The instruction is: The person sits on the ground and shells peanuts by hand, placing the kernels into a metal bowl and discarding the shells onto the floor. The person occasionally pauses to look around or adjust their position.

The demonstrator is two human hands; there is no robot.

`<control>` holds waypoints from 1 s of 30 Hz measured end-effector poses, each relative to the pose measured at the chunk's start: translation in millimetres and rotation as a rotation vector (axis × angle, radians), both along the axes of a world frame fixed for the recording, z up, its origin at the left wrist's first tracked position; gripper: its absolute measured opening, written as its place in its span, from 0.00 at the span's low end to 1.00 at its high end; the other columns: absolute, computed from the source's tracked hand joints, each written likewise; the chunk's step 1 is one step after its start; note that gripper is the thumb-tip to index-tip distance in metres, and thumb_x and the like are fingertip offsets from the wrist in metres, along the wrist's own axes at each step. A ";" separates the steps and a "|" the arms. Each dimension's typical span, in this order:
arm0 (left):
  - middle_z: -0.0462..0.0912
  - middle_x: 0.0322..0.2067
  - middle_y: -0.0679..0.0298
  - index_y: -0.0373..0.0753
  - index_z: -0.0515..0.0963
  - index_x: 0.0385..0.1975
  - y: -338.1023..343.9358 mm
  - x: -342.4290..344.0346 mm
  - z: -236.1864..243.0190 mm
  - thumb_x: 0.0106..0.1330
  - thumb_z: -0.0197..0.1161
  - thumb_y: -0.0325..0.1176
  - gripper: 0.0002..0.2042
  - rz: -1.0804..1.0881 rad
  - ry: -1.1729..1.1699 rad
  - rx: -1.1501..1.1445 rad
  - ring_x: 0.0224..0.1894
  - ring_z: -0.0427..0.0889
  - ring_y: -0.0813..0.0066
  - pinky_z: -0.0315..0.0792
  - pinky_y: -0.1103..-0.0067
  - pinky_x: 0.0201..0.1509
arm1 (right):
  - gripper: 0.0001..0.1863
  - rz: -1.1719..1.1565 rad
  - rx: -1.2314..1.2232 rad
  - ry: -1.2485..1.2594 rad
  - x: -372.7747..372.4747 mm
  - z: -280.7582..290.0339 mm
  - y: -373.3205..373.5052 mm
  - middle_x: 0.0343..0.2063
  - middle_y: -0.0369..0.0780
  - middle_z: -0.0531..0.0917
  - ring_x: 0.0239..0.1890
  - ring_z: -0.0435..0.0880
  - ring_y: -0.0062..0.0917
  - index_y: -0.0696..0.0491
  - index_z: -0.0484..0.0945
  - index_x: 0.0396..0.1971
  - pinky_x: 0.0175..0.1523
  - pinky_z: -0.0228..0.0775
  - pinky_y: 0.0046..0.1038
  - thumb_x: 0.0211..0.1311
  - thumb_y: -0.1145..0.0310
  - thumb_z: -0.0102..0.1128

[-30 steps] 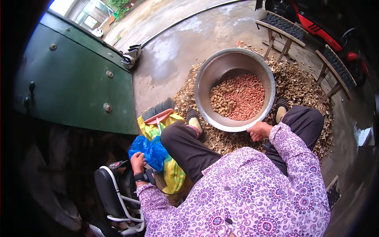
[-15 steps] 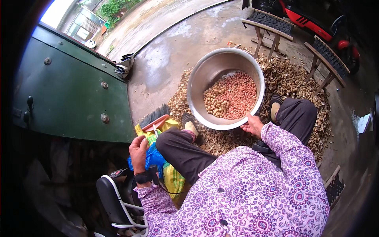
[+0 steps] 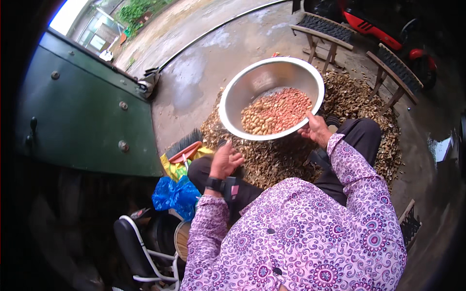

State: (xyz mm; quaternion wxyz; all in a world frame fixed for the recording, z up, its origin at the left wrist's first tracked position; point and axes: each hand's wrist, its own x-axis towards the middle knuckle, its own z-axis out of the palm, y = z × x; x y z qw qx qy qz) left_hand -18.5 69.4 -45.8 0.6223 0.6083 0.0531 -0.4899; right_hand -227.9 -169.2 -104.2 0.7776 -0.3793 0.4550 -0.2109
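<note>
My right hand [image 3: 315, 130] grips the right front rim of a wide metal basin [image 3: 238, 119], which is tilted toward me and holds unshelled peanuts [image 3: 254, 121] on its left and shelled red-pink kernels [image 3: 289, 106] on its right. My left hand [image 3: 227, 160] is open below the basin's front left, apart from it, with a dark band on the wrist. A heap of broken shells [image 3: 354, 97] lies under and around the basin, between my bent legs.
A green metal panel [image 3: 82, 116] stands at left. Nearby lie a broom [image 3: 182, 150], yellow sack [image 3: 170, 167] and crumpled blue bag [image 3: 172, 194]. A black padded seat [image 3: 131, 242] is lower left. Wooden folding stools [image 3: 323, 26] and a red scooter [image 3: 369, 29] stand at upper right.
The basin has risen and tilted toward me, its front rim higher, with my right hand still on it. My left hand has moved up and rightward from beside the blue bag toward the basin.
</note>
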 end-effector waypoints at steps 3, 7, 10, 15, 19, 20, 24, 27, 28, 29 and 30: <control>0.57 0.54 0.47 0.38 0.52 0.55 -20.6 19.8 -53.5 0.58 0.53 0.48 0.31 -0.086 0.147 -0.134 0.55 0.58 0.49 0.64 0.63 0.50 | 0.24 -0.025 0.096 0.079 -4.5 8.0 22.3 0.19 0.41 0.76 0.17 0.76 0.28 0.58 0.70 0.30 0.20 0.68 0.25 0.60 0.49 0.39; 0.71 0.37 0.47 0.36 0.60 0.47 -51.0 7.6 -57.1 0.58 0.54 0.49 0.25 0.023 0.075 0.094 0.33 0.76 0.58 0.73 0.71 0.30 | 0.24 0.020 0.121 0.142 -22.9 -1.8 24.6 0.21 0.42 0.77 0.18 0.76 0.28 0.58 0.70 0.32 0.21 0.68 0.26 0.60 0.49 0.38; 0.75 0.28 0.51 0.39 0.61 0.44 -56.9 13.6 -61.6 0.57 0.57 0.43 0.20 -0.023 -0.079 0.229 0.23 0.76 0.64 0.74 0.75 0.21 | 0.23 0.056 0.176 0.065 -29.0 -6.1 16.3 0.26 0.43 0.77 0.20 0.77 0.30 0.59 0.64 0.39 0.21 0.68 0.26 0.60 0.52 0.39; 0.74 0.22 0.57 0.34 0.65 0.33 -58.3 21.1 -85.3 0.60 0.53 0.35 0.10 0.069 -0.064 0.174 0.13 0.69 0.73 0.66 0.83 0.12 | 0.21 0.076 0.247 0.023 -24.8 -21.4 14.6 0.32 0.43 0.74 0.22 0.76 0.30 0.55 0.62 0.42 0.21 0.68 0.25 0.60 0.53 0.38; 0.72 0.22 0.58 0.33 0.65 0.32 -56.3 20.4 -74.0 0.61 0.50 0.32 0.08 0.034 -0.145 0.095 0.14 0.69 0.73 0.65 0.83 0.12 | 0.20 0.076 0.262 0.030 -21.0 -18.0 11.9 0.32 0.42 0.74 0.22 0.76 0.29 0.54 0.62 0.42 0.21 0.68 0.24 0.61 0.53 0.37; 0.72 0.22 0.58 0.33 0.65 0.32 -52.0 23.6 -76.8 0.61 0.50 0.32 0.08 0.038 -0.146 0.095 0.14 0.69 0.73 0.65 0.83 0.12 | 0.20 0.099 0.247 0.036 -17.8 -11.9 13.6 0.31 0.41 0.75 0.22 0.76 0.29 0.53 0.63 0.42 0.22 0.68 0.24 0.61 0.52 0.37; 0.70 0.15 0.60 0.33 0.65 0.30 -25.5 34.0 -74.4 0.56 0.52 0.28 0.07 0.077 -0.083 -0.003 0.11 0.70 0.72 0.62 0.83 0.08 | 0.20 0.184 0.236 0.018 -0.4 -9.8 18.1 0.30 0.40 0.75 0.22 0.76 0.28 0.53 0.63 0.41 0.23 0.69 0.24 0.61 0.51 0.36; 0.69 0.16 0.61 0.33 0.66 0.28 -0.5 46.5 -85.2 0.57 0.52 0.28 0.05 0.224 -0.087 0.016 0.10 0.66 0.73 0.61 0.82 0.09 | 0.23 0.254 0.278 0.023 23.0 -23.8 29.1 0.29 0.41 0.75 0.23 0.76 0.28 0.52 0.62 0.43 0.25 0.70 0.26 0.60 0.47 0.36; 0.68 0.17 0.60 0.34 0.66 0.28 7.9 52.7 -90.7 0.57 0.52 0.28 0.05 0.256 -0.091 0.069 0.10 0.66 0.72 0.61 0.82 0.09 | 0.24 0.263 0.269 0.023 29.9 -21.9 34.7 0.29 0.41 0.75 0.23 0.76 0.28 0.53 0.62 0.43 0.26 0.70 0.27 0.60 0.46 0.36; 0.69 0.17 0.60 0.34 0.66 0.28 13.3 54.7 -89.2 0.57 0.51 0.29 0.05 0.285 -0.082 0.078 0.11 0.66 0.72 0.62 0.81 0.09 | 0.28 0.294 0.223 0.040 33.8 -13.6 40.3 0.29 0.42 0.75 0.23 0.76 0.27 0.53 0.61 0.45 0.27 0.70 0.26 0.58 0.43 0.38; 0.69 0.17 0.60 0.34 0.66 0.29 18.3 56.5 -87.9 0.57 0.51 0.30 0.06 0.313 -0.072 0.086 0.11 0.66 0.71 0.62 0.81 0.09 | 0.32 0.370 0.186 0.034 34.4 -6.3 42.8 0.30 0.43 0.75 0.23 0.76 0.26 0.55 0.60 0.47 0.27 0.69 0.25 0.55 0.40 0.40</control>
